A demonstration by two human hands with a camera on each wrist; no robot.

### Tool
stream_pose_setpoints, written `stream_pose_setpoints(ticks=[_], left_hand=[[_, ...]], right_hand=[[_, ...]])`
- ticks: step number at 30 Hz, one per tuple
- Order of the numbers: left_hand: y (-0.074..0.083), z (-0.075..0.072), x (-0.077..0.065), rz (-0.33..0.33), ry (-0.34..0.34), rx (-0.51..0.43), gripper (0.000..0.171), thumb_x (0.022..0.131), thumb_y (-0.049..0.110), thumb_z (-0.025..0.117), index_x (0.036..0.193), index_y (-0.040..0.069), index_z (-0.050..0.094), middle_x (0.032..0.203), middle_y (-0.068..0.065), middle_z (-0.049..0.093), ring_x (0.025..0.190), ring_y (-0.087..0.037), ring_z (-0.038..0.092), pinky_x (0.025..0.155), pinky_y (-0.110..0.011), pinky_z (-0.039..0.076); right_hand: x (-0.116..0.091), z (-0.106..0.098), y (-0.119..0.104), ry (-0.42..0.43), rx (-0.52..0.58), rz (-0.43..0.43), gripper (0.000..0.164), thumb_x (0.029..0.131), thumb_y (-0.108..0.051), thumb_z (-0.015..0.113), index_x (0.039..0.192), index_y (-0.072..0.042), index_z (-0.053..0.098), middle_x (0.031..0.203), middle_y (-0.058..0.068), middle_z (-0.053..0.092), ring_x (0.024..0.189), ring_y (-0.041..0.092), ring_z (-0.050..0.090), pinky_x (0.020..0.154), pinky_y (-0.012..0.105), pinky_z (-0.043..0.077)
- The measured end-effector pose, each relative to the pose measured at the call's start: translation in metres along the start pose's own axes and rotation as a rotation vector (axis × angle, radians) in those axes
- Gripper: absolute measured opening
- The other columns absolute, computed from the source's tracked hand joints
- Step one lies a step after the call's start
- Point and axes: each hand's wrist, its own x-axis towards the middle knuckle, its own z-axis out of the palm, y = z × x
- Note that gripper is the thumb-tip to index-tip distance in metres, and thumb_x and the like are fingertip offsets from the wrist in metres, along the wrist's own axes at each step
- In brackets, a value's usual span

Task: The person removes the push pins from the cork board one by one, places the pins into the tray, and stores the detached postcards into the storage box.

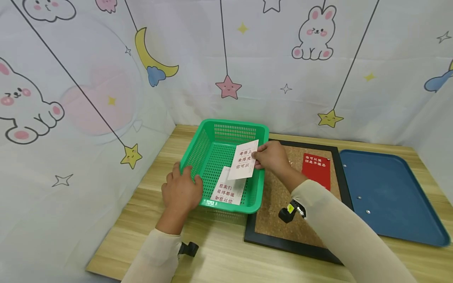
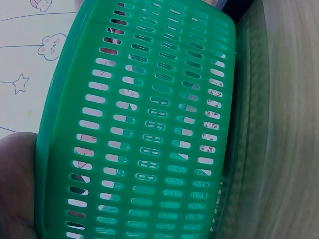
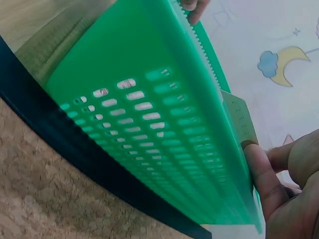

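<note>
A green plastic basket [image 1: 230, 208] with slotted walls stands in the middle of the table, partly over a framed cork board [image 1: 283, 220]. On its left rim, by the near corner, my left hand [image 1: 182, 188] grips the edge; the left wrist view has part of that hand beside the basket wall [image 2: 60, 124]. Above the basket's right side my right hand [image 1: 274, 157] pinches a white card [image 1: 244, 159] with red printed characters, thumb and fingers at its right edge. Another white card [image 1: 226, 186] lies tilted inside the basket against the near wall.
A red card [image 1: 316, 171] with white characters is on the cork board, a pin at its top right corner. To the right lies a blue tray [image 1: 393, 192] with several small pins. A white printed curtain [image 1: 198, 47] stands behind and on the left.
</note>
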Motion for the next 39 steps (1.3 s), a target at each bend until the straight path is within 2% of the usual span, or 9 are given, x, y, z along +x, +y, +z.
stream_pose_setpoints(ticks=[6,9,13,17,19,22,27,33,39], left_hand=[[0.001,-0.002,0.000,-0.008,-0.009,0.005,0.050,0.102,0.033,0.046,0.142,0.005,0.057,0.158,-0.026,0.033,0.129,-0.050,0.045,0.090,-0.070,0.043],[0.002,-0.002,0.000,-0.007,-0.008,0.003,0.050,0.102,0.033,0.046,0.141,0.005,0.057,0.157,-0.026,0.033,0.129,-0.050,0.045,0.090,-0.070,0.043],[0.000,-0.001,0.000,-0.007,-0.011,0.008,0.050,0.102,0.033,0.045,0.142,0.005,0.057,0.158,-0.026,0.033,0.129,-0.050,0.045,0.090,-0.069,0.043],[0.000,-0.001,0.000,-0.010,-0.013,0.011,0.050,0.102,0.034,0.045,0.142,0.005,0.057,0.158,-0.025,0.032,0.129,-0.050,0.045,0.089,-0.069,0.043],[0.000,-0.001,0.000,-0.008,-0.012,0.008,0.050,0.102,0.034,0.045,0.142,0.005,0.057,0.158,-0.025,0.032,0.129,-0.049,0.045,0.089,-0.069,0.043],[0.000,0.000,0.000,-0.002,-0.008,0.004,0.050,0.102,0.033,0.046,0.141,0.005,0.057,0.158,-0.025,0.033,0.129,-0.050,0.045,0.089,-0.069,0.044],[0.001,-0.002,0.000,-0.005,-0.012,0.006,0.049,0.102,0.033,0.046,0.141,0.004,0.057,0.158,-0.026,0.033,0.129,-0.050,0.045,0.089,-0.069,0.044],[0.001,-0.002,0.000,-0.005,-0.008,0.004,0.049,0.102,0.033,0.045,0.141,0.004,0.058,0.158,-0.026,0.033,0.129,-0.050,0.044,0.089,-0.069,0.044],[-0.001,-0.001,0.001,-0.005,-0.008,0.002,0.050,0.102,0.033,0.045,0.141,0.004,0.058,0.158,-0.026,0.033,0.130,-0.050,0.044,0.090,-0.070,0.043]], right_hand=[[-0.004,0.012,-0.010,-0.044,-0.132,-0.030,0.042,0.099,-0.012,0.069,0.135,0.005,0.055,0.075,0.013,0.071,0.064,0.024,0.074,0.058,0.030,0.058],[-0.006,0.018,-0.012,-0.050,-0.171,-0.049,0.043,0.099,-0.011,0.068,0.137,0.003,0.054,0.071,0.012,0.070,0.067,0.027,0.074,0.060,0.034,0.059],[-0.008,0.028,-0.015,-0.053,-0.220,-0.077,0.032,0.098,-0.009,0.068,0.127,0.002,0.061,0.069,0.010,0.069,0.062,0.022,0.073,0.059,0.034,0.059],[-0.010,0.035,-0.017,-0.066,-0.290,-0.087,0.014,0.099,-0.011,0.068,0.109,-0.001,0.068,0.070,0.008,0.069,0.058,0.018,0.070,0.052,0.029,0.052],[-0.010,0.037,-0.017,-0.068,-0.312,-0.084,0.012,0.100,-0.012,0.067,0.104,-0.001,0.068,0.071,0.008,0.068,0.058,0.017,0.070,0.050,0.027,0.050],[-0.009,0.039,-0.017,-0.067,-0.351,-0.099,0.012,0.099,-0.011,0.066,0.095,-0.001,0.070,0.067,0.006,0.068,0.059,0.019,0.071,0.047,0.025,0.047],[-0.010,0.043,-0.018,-0.106,-0.436,-0.101,0.025,0.097,-0.010,0.066,0.073,-0.003,0.069,0.060,0.005,0.067,0.062,0.022,0.072,0.045,0.023,0.045],[-0.011,0.046,-0.018,-0.140,-0.497,-0.101,0.021,0.096,-0.007,0.067,0.075,-0.005,0.068,0.067,0.005,0.067,0.056,0.014,0.068,0.046,0.024,0.051],[-0.013,0.047,-0.017,-0.148,-0.622,-0.154,0.024,0.099,-0.009,0.062,0.075,-0.005,0.066,0.064,0.006,0.064,0.050,0.014,0.056,0.043,0.025,0.042]])
